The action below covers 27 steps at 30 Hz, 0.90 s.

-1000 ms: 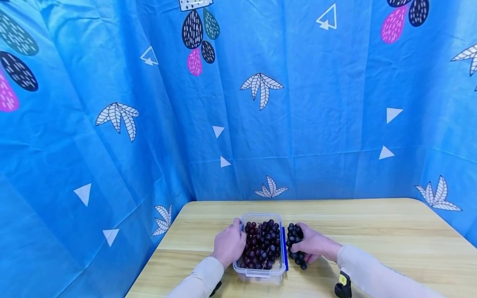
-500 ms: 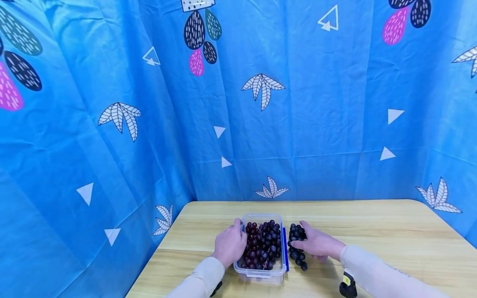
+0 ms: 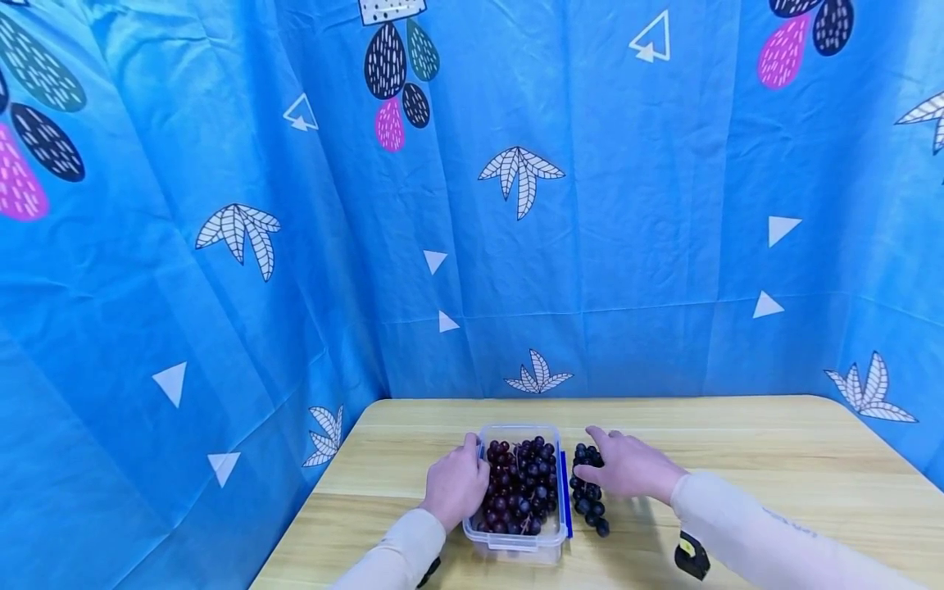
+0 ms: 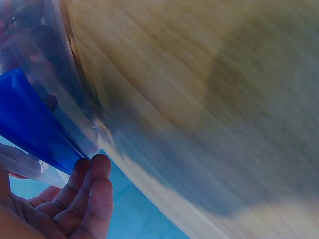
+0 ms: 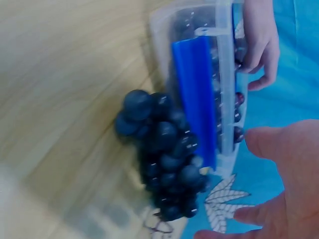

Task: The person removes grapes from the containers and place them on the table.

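Observation:
A clear plastic food container (image 3: pixel 515 542) filled with bunches of dark red grapes (image 3: pixel 509 489) stands on the table. My left hand (image 3: pixel 456 483) grips its left side; in the left wrist view the fingertips (image 4: pixel 100 167) lie at the lower end of a blue side latch (image 4: pixel 35 122). Another bunch of nearly black grapes (image 3: pixel 590 506) lies on the table just right of the container. My right hand (image 3: pixel 627 465) is over the far part of this bunch, fingers spread and thumb apart from them. In the right wrist view the bunch (image 5: pixel 167 149) shows whole, with nothing pinched between thumb and fingers.
A second blue latch (image 3: pixel 566 495) hangs down the container's right side, between it and the loose bunch. The wooden table (image 3: pixel 752 459) has rounded far corners. A patterned blue curtain (image 3: pixel 642 246) hangs behind it and along the left.
My right hand has loosened from the loose bunch of grapes, its fingers spreading as it rises and draws slightly away to the right. The left hand stays on the container.

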Each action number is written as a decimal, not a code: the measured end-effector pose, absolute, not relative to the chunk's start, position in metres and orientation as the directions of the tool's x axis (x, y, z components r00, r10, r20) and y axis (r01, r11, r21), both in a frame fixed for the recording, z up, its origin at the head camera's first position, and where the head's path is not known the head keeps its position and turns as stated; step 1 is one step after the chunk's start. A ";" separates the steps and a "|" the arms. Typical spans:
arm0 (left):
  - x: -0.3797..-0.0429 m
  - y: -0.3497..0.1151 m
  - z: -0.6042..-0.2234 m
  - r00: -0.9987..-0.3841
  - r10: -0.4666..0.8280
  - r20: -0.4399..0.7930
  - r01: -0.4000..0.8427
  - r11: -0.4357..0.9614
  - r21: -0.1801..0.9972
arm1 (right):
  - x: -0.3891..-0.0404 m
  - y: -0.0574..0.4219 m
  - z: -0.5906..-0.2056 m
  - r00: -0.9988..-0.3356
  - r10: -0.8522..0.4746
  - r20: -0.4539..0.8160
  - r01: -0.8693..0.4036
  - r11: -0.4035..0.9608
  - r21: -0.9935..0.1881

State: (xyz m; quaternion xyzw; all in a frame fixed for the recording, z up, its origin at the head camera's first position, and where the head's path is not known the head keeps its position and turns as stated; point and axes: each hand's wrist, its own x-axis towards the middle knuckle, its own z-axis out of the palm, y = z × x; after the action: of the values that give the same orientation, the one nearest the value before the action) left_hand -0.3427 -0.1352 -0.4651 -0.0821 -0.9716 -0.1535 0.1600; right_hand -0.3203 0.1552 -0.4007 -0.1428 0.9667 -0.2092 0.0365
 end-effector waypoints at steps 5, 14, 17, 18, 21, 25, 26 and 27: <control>-0.343 -0.137 -0.467 -0.937 0.106 0.333 0.205 0.938 0.278 | -0.321 0.141 -0.384 -0.938 -0.347 0.016 -0.327 0.865 -0.380; -0.342 -0.138 -0.466 -0.939 0.099 0.330 0.197 0.940 0.279 | -0.327 0.120 -0.366 -0.908 -0.419 -0.021 -0.379 0.841 -0.387; -0.341 -0.138 -0.467 -0.938 0.100 0.332 0.201 0.937 0.284 | -0.331 0.114 -0.364 -0.899 -0.435 -0.043 -0.387 0.838 -0.384; -0.341 -0.138 -0.467 -0.938 0.100 0.332 0.200 0.938 0.282 | -0.333 0.112 -0.364 -0.897 -0.439 -0.051 -0.389 0.840 -0.379; -0.341 -0.137 -0.468 -0.937 0.100 0.334 0.200 0.939 0.279 | -0.338 0.106 -0.363 -0.886 -0.456 -0.078 -0.397 0.836 -0.379; -0.341 -0.135 -0.467 -0.936 0.100 0.336 0.200 0.940 0.278 | -0.344 0.098 -0.357 -0.864 -0.488 -0.123 -0.411 0.825 -0.389; -0.342 -0.135 -0.467 -0.936 0.099 0.337 0.200 0.939 0.280 | -0.346 0.096 -0.356 -0.859 -0.494 -0.133 -0.412 0.823 -0.391; -0.342 -0.135 -0.467 -0.937 0.097 0.335 0.198 0.939 0.282 | -0.348 0.094 -0.354 -0.854 -0.501 -0.139 -0.418 0.820 -0.390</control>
State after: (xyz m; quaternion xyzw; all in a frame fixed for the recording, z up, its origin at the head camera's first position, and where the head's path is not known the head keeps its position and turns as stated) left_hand -0.3420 -0.1347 -0.4666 -0.0758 -0.9715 -0.1574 0.1603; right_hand -0.3476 0.0936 -0.3537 -0.2429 0.9467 -0.1754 0.1186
